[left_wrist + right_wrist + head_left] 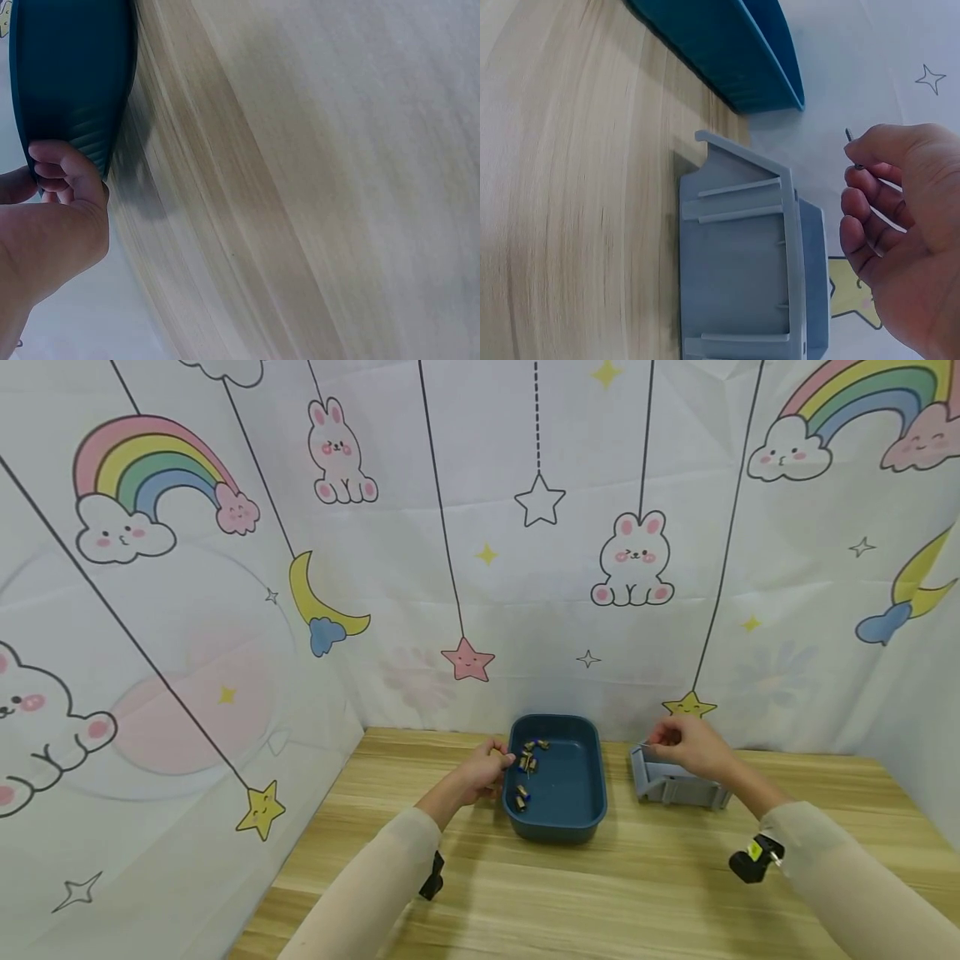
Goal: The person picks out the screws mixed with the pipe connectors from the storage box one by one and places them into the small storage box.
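My left hand [482, 772] grips the left rim of a dark blue plastic bin [564, 789]. In the left wrist view its fingers curl against the bin's wall, with the thumb on the other side. Several small brass-coloured cylindrical pieces [528, 764], some with dark blue parts, lie along the bin's left side; their exact kind is too small to tell. Over a grey plastic storage bin [684, 792], my right hand [696, 748] pinches a small metal screw [850, 136] between thumb and forefinger. The grey bin's inside is mostly hidden.
Both bins stand on a wood-grain table [480, 902], close to its back edge. Behind and beside the table hangs a white curtain [540, 585] printed with rabbits, stars and rainbows. A black wrist camera [756, 860] sits by the right sleeve.
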